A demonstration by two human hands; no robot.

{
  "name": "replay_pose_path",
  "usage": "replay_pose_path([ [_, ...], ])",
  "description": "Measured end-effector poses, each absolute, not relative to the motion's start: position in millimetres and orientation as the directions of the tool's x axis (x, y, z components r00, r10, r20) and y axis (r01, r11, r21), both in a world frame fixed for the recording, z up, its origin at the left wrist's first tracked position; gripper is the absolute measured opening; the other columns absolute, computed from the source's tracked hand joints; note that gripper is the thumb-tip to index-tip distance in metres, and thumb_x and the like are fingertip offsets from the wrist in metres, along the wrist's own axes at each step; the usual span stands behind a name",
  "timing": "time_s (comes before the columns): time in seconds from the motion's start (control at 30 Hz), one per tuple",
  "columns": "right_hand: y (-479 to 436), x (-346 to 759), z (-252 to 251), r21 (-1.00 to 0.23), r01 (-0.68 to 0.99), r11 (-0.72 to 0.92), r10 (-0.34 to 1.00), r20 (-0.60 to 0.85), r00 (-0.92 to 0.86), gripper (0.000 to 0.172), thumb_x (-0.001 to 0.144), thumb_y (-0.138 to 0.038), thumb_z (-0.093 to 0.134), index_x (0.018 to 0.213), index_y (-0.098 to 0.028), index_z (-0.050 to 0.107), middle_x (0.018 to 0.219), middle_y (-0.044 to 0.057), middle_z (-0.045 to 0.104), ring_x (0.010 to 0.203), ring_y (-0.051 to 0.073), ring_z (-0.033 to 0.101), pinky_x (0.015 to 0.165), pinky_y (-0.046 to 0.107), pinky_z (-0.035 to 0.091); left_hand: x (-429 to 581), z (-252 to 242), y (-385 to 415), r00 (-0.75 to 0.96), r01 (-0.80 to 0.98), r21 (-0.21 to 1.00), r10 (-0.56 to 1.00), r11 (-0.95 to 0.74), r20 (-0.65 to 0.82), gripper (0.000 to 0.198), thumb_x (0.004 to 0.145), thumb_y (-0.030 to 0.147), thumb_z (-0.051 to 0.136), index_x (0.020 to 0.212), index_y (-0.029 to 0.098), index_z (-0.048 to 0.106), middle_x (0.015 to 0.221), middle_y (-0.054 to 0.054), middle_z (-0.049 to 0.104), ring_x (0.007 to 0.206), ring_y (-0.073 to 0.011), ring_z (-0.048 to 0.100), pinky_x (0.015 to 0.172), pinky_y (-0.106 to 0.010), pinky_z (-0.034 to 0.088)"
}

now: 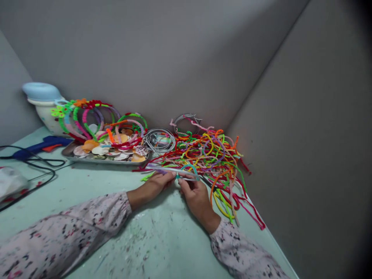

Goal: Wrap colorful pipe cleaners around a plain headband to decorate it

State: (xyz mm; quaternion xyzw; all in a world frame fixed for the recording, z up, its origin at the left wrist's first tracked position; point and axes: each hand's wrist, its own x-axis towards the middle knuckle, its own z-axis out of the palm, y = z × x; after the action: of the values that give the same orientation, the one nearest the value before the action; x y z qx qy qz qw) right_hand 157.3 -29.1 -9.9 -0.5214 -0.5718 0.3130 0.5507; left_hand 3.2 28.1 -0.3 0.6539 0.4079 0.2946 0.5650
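Near the middle of the table, my left hand [154, 188] is closed with thumb and fingers on a thin, pale headband [183, 171]. Part of that band is wrapped in purple pipe cleaner [158, 169]. Close by on the right, my right hand [197, 198] pinches a teal pipe cleaner [191, 166], which curls up in a loop over the band. Teal also shows on the band between my two thumbs. The fingers hide part of the grip. Just behind my right hand lies a tangled heap of colourful pipe cleaners [209, 151].
To the left a metal tray [101, 161] holds seashells and several wrapped headbands [87, 120]. Grey wire coils [159, 141] lie beside it. A blue glue gun [43, 147] with a black cord, a light-blue-lidded container [46, 108] and a white bag [11, 182] are farther left. Grey walls stand behind and right.
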Motion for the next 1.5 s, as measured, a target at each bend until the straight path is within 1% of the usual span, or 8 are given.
replay_pose_path([
  [0.33, -27, 157, -7, -0.926, 0.266, 0.267, 0.935, 0.316, 0.161, 0.021, 0.083, -0.030, 0.059, 0.099, -0.019, 0.067, 0.087, 0.005, 0.071, 0.081, 0.019, 0.065, 0.070, 0.031, 0.052, 4, 0, 29, 0.511, 0.211, 0.975, 0.858, -0.069, -0.050, 0.044, 0.086, 0.053, 0.042, 0.061, 0.018, 0.049, 0.055, 0.002, 0.042, 0.054, -0.0123, 0.037, 0.051, -0.027, 0.027],
  [0.6, -27, 158, -4, -0.883, 0.311, 0.350, 0.906, 0.404, 0.128, 0.018, 0.085, -0.026, 0.057, 0.097, -0.020, 0.068, 0.097, 0.005, 0.071, 0.089, 0.019, 0.065, 0.083, 0.032, 0.050, -1, -7, 33, 0.612, 0.204, 0.929, 0.781, -0.310, 0.127, 0.029, 0.087, 0.042, 0.042, 0.072, 0.018, 0.052, 0.069, 0.000, 0.047, 0.064, -0.0134, 0.039, 0.055, -0.024, 0.033],
  [0.8, -29, 159, 1, -0.862, 0.411, 0.297, 0.914, 0.382, 0.140, 0.015, 0.084, -0.027, 0.057, 0.085, -0.019, 0.069, 0.074, 0.003, 0.069, 0.074, 0.018, 0.064, 0.069, 0.028, 0.050, -2, 2, 31, 0.649, 0.220, 0.882, 0.738, -0.416, 0.185, 0.027, 0.089, 0.034, 0.037, 0.071, 0.018, 0.050, 0.070, 0.000, 0.046, 0.066, -0.0136, 0.039, 0.058, -0.026, 0.033],
  [0.9, -29, 160, 1, -0.886, 0.393, 0.246, 0.932, 0.327, 0.155, 0.017, 0.084, -0.030, 0.057, 0.085, -0.018, 0.069, 0.070, 0.002, 0.067, 0.063, 0.016, 0.060, 0.059, 0.026, 0.048, -3, 3, 30, 0.655, 0.225, 0.866, 0.728, -0.446, 0.204, 0.026, 0.090, 0.032, 0.037, 0.073, 0.018, 0.051, 0.071, 0.000, 0.047, 0.068, -0.0138, 0.041, 0.061, -0.026, 0.034],
  [1.03, -28, 161, 0, -0.933, 0.311, 0.182, 0.964, 0.232, 0.132, 0.021, 0.084, -0.032, 0.056, 0.094, -0.018, 0.067, 0.060, -0.001, 0.061, 0.051, 0.014, 0.054, 0.048, 0.024, 0.043, -3, 2, 27, 0.635, 0.189, 0.895, 0.745, -0.405, 0.203, 0.025, 0.089, 0.037, 0.042, 0.078, 0.019, 0.057, 0.070, -0.001, 0.050, 0.071, -0.0156, 0.044, 0.062, -0.027, 0.036],
  [1.13, -28, 161, 2, -0.935, 0.308, 0.176, 0.964, 0.226, 0.137, 0.020, 0.083, -0.032, 0.056, 0.094, -0.019, 0.067, 0.056, -0.002, 0.058, 0.049, 0.014, 0.053, 0.046, 0.024, 0.042, -1, 4, 24, 0.612, 0.144, 0.923, 0.765, -0.358, 0.202, 0.028, 0.087, 0.042, 0.046, 0.077, 0.020, 0.059, 0.065, -0.001, 0.049, 0.069, -0.0166, 0.045, 0.061, -0.028, 0.036],
  [1.33, -31, 160, 5, -0.893, 0.387, 0.231, 0.944, 0.302, 0.132, 0.020, 0.085, -0.031, 0.054, 0.092, -0.018, 0.067, 0.066, 0.002, 0.064, 0.056, 0.016, 0.057, 0.055, 0.026, 0.046, 2, 6, 25, 0.606, 0.110, 0.938, 0.770, -0.330, 0.200, 0.032, 0.089, 0.042, 0.041, 0.070, 0.020, 0.054, 0.062, -0.001, 0.046, 0.066, -0.0171, 0.043, 0.059, -0.029, 0.033],
  [1.5, -32, 159, 1, -0.871, 0.400, 0.285, 0.920, 0.366, 0.141, 0.020, 0.085, -0.031, 0.056, 0.096, -0.019, 0.068, 0.090, 0.005, 0.070, 0.079, 0.018, 0.064, 0.072, 0.028, 0.049, 5, -3, 29, 0.566, 0.089, 0.948, 0.798, -0.306, 0.205, 0.032, 0.090, 0.043, 0.043, 0.069, 0.020, 0.050, 0.065, 0.000, 0.046, 0.064, -0.0151, 0.041, 0.059, -0.029, 0.032],
])
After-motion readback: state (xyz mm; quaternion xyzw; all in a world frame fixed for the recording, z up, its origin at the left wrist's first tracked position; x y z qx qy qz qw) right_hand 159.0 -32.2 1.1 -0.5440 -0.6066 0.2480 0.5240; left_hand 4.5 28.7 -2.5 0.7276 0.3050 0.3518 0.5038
